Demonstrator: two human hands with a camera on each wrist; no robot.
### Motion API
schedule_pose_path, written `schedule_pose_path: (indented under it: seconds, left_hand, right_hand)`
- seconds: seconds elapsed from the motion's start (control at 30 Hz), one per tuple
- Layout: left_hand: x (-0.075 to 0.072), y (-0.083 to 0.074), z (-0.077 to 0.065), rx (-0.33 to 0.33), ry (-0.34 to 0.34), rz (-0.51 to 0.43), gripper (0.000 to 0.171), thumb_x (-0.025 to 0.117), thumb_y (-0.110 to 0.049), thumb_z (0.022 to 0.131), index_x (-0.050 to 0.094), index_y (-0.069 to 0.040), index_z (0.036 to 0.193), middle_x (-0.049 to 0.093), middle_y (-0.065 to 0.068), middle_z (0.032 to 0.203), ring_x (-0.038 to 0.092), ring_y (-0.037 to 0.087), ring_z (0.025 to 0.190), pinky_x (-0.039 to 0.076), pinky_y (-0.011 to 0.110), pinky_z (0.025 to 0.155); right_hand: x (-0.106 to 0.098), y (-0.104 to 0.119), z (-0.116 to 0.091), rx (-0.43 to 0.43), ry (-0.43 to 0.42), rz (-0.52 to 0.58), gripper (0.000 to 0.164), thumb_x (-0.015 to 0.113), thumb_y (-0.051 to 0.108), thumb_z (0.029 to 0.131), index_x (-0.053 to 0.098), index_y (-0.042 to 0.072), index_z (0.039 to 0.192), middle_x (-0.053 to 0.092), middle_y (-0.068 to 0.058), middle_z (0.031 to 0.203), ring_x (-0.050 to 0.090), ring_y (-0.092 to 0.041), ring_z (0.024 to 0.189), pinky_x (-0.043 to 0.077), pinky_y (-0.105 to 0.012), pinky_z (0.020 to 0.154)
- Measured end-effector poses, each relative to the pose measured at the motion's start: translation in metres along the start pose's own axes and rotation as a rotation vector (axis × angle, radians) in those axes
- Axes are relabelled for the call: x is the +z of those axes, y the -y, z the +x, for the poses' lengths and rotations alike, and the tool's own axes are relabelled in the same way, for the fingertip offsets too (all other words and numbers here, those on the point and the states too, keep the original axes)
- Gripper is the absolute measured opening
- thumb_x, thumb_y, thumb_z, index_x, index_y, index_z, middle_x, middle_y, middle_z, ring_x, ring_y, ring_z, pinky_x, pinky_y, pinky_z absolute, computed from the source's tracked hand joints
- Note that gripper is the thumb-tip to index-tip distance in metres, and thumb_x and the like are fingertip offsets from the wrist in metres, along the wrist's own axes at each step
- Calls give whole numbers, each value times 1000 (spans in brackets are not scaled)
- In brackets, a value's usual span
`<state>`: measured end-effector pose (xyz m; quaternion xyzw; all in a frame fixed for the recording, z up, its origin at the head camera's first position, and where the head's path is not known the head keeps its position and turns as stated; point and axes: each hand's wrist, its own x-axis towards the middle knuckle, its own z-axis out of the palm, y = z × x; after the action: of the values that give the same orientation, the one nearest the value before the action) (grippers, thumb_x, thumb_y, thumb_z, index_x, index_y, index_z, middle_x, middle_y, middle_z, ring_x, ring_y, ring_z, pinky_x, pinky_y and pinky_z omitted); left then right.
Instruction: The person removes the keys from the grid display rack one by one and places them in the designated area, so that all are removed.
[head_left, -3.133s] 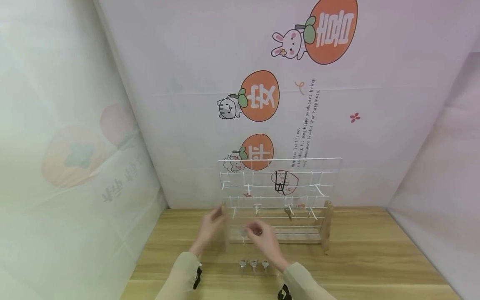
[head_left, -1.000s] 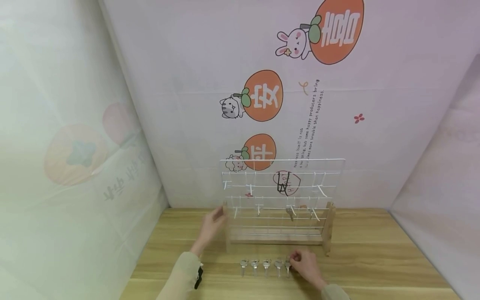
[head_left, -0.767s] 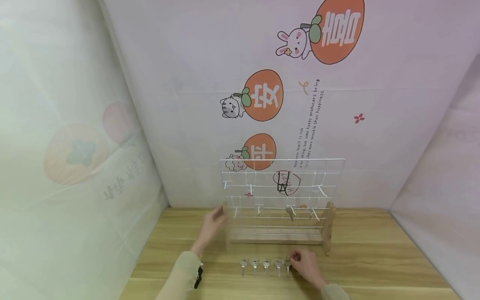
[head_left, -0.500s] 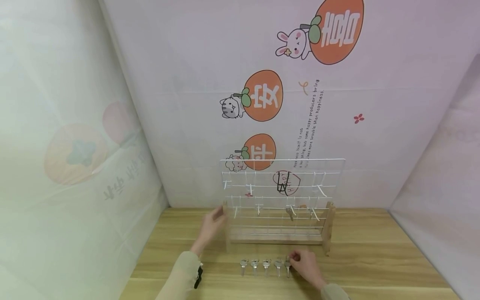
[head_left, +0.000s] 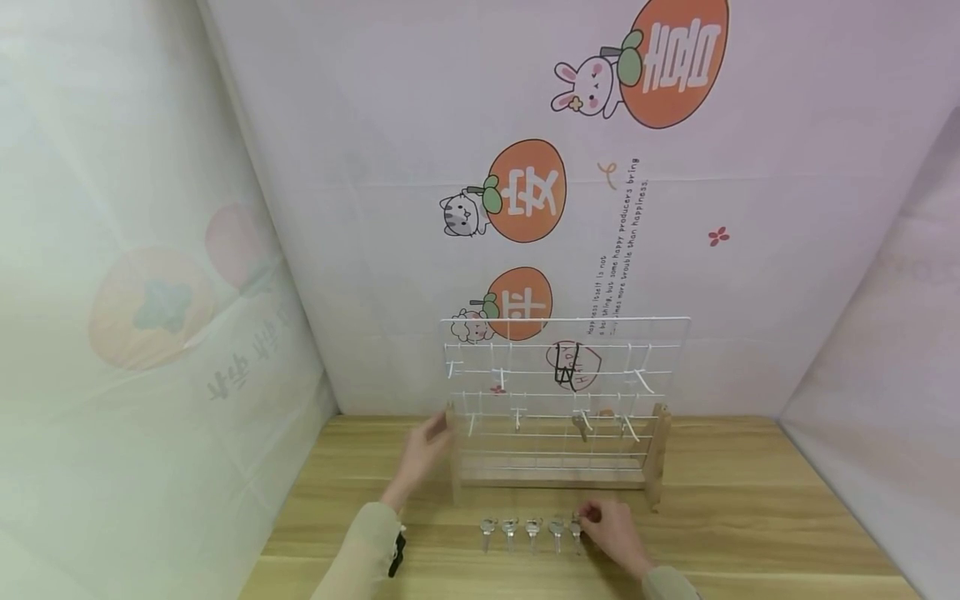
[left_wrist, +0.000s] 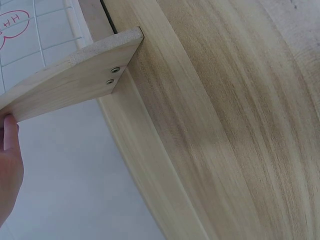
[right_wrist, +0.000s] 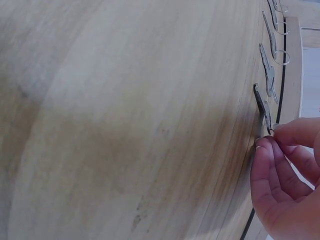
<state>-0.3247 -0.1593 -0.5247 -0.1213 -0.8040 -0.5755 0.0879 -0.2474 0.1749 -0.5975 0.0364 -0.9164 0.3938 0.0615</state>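
In the head view, a white wire rack on a wooden stand (head_left: 551, 482) stands on the table, with hooks on its grid. My left hand (head_left: 422, 458) grips the stand's left side board, whose wooden face (left_wrist: 75, 80) shows in the left wrist view. In front of the rack, several silver keys (head_left: 510, 532) lie in a row. At the row's right end my right hand (head_left: 617, 535) pinches the top of the last key (right_wrist: 262, 106) between thumb and finger; its blade points toward me. One key (head_left: 580, 427) hangs from a lower hook, and something small hangs farther right.
White printed cloth walls (head_left: 405, 108) enclose the wood-grain table (head_left: 750, 508) at the back and both sides. Thin rings on the neighbouring keys stand up toward the rack in the right wrist view. Several hooks jut forward from the grid.
My right hand has moved from the rack's lower left to the right end of the row, which has grown by two keys. During the last second both hands stay almost still.
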Motion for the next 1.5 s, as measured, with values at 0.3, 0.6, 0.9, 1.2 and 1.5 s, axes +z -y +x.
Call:
schedule_pose_path:
  seconds: [0.3,0.6,0.9,1.2,1.5]
  left_hand:
    - [0,1,1,11,1,-5,50,60,-6,97,44,10,142,54,30,139,56,46,127,49,57,107]
    - [-2,2,0,11,17,14,51,63,-12,96,47,5,142,56,26,139,60,40,124,55,47,103]
    - [-2,2,0,13,9,-2,51,63,-10,96,46,7,142,55,28,140,55,45,128,51,52,106]
    - [2,2,1,9,-13,-3,50,60,-4,97,43,12,141,52,33,140,52,51,128,48,60,106]
    - [0,0,-1,-9,-3,-12,53,64,-12,96,46,7,142,55,28,140,55,44,129,50,52,108]
  right_hand:
    - [-1,-1,-1,-35,11,0,10,72,-3,76,69,6,77,67,1,69,50,0,58,46,-13,51]
    - [0,-4,0,-32,17,-6,9,73,0,77,68,7,79,66,2,71,51,1,59,48,-13,53]
    - [-3,8,4,-39,-22,2,12,74,-2,77,68,6,84,69,-1,76,60,-5,67,52,-13,60]
    - [-10,25,9,-78,-45,39,11,74,-1,79,69,4,87,72,-3,79,65,-9,68,54,-13,60]
    - [-16,51,14,-97,-58,70,11,73,-2,81,71,4,90,73,-5,85,66,-10,72,55,-13,61]
